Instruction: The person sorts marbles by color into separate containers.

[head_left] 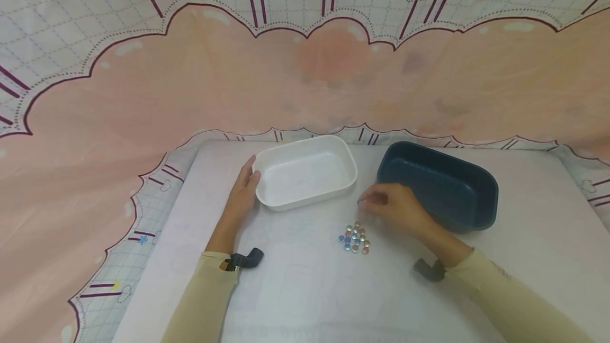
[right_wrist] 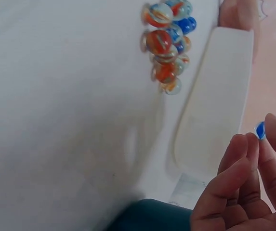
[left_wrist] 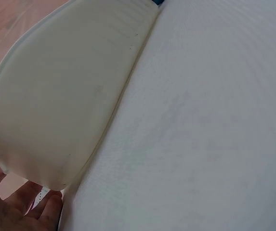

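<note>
My left hand (head_left: 242,192) holds the left end of a white rectangular dish (head_left: 307,199); in the left wrist view its fingers (left_wrist: 44,209) curl by the dish's end, below the rim. Between thumb and fingertips my right hand (head_left: 397,208) pinches a clear glass marble with a blue swirl (right_wrist: 260,130). That hand is in the air between the white dish and a dark blue dish (head_left: 487,200), close to the latter's left end. Several glass marbles (head_left: 355,238), with blue and orange swirls, lie clustered on the table in front of the white dish.
A white cloth (head_left: 286,279) covers the table. Behind and to the left hangs a patterned pink and white curtain (head_left: 267,78). The two dishes stand side by side towards the back, a gap between them. Both wrists wear small black cameras (head_left: 249,258).
</note>
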A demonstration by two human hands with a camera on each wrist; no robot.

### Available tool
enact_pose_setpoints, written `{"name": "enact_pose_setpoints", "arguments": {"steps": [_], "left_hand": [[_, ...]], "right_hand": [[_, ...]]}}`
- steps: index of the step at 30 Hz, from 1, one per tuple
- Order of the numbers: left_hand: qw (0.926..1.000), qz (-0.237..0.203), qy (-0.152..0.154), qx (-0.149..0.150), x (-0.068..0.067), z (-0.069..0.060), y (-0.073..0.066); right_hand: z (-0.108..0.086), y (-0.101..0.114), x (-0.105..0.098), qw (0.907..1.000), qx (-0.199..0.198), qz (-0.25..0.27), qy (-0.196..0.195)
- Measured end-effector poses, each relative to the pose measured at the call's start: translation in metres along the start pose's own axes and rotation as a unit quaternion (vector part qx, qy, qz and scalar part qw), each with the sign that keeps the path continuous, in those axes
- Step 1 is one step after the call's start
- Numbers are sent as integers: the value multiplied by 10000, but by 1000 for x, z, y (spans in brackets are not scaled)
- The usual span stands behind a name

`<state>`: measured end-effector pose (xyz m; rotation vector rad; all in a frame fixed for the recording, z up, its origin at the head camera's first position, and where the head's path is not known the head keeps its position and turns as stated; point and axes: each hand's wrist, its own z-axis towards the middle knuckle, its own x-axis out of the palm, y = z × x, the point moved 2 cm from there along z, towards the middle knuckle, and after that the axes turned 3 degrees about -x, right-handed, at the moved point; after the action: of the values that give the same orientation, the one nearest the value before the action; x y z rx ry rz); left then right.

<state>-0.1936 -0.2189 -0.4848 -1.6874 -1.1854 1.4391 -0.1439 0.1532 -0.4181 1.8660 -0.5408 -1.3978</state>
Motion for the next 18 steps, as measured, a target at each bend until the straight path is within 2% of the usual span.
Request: {"name": "enact_pose_setpoints", "arguments": {"steps": [18], "left_hand": [[10000,-5,4,36,1,-1,-1]], "right_hand": [[18,18,-9,9993,-180,196,-269]]}}
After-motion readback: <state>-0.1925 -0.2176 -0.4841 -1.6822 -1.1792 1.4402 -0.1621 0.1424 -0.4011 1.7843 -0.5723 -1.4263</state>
